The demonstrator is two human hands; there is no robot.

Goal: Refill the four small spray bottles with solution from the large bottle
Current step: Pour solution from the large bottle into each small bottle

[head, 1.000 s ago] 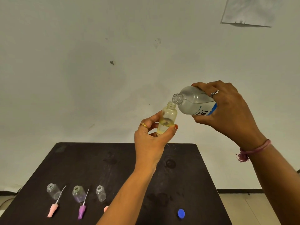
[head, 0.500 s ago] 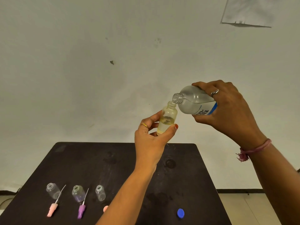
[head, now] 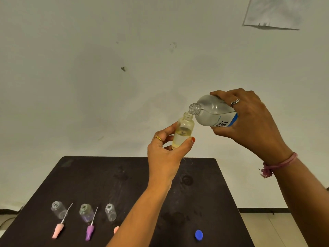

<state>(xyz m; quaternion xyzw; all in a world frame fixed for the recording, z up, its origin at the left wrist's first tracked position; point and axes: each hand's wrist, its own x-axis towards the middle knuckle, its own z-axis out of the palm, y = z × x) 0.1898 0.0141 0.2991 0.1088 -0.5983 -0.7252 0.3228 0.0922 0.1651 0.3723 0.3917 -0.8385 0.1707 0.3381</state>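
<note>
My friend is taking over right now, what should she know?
Left hand holds a small clear spray bottle, partly filled with yellowish liquid. Right hand tips the large clear blue-labelled bottle at its mouth.
On the dark table: three small bottles standing open and looking unfilled, pink spray top, purple spray top, blue cap.
Left: finish this one, fill three, refit tops.

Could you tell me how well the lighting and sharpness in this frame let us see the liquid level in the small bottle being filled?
Head view: soft, even light, no harsh glare; the small bottle in the left hand is sharp, its yellowish liquid showing about halfway up. The large bottle in the right hand looks hazy but readable. Wide-angle bending shows at the table edges.
</note>
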